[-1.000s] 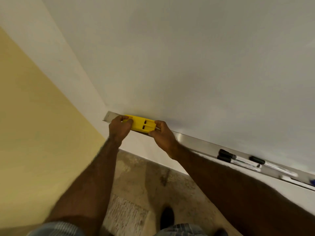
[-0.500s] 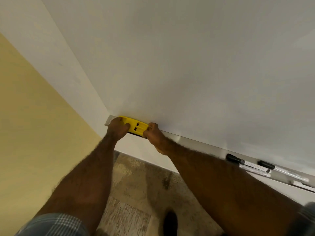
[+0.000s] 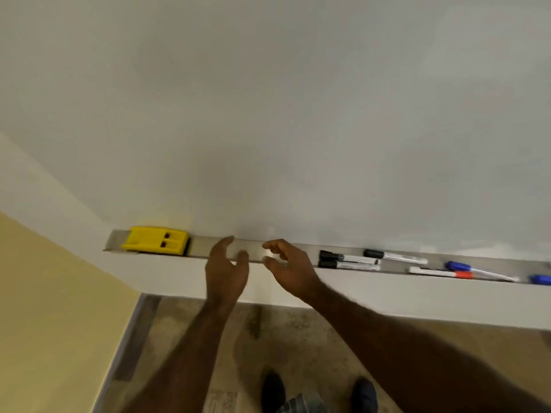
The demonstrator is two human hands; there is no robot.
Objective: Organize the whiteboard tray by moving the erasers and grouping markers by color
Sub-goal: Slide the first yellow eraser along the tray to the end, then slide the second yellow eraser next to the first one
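Head view: two dark shoes (image 3: 319,393) stand on the floor. Left hand (image 3: 226,269) and right hand (image 3: 288,268) hover in front of the tray (image 3: 202,248), fingers spread, holding nothing. Yellow eraser (image 3: 156,243) lies at the tray's left end. Three black-capped markers (image 3: 348,261) lie right of the hands; blue-capped markers (image 3: 477,270) and a red-capped marker (image 3: 441,273) lie farther right. The whiteboard (image 3: 298,114) rises behind.
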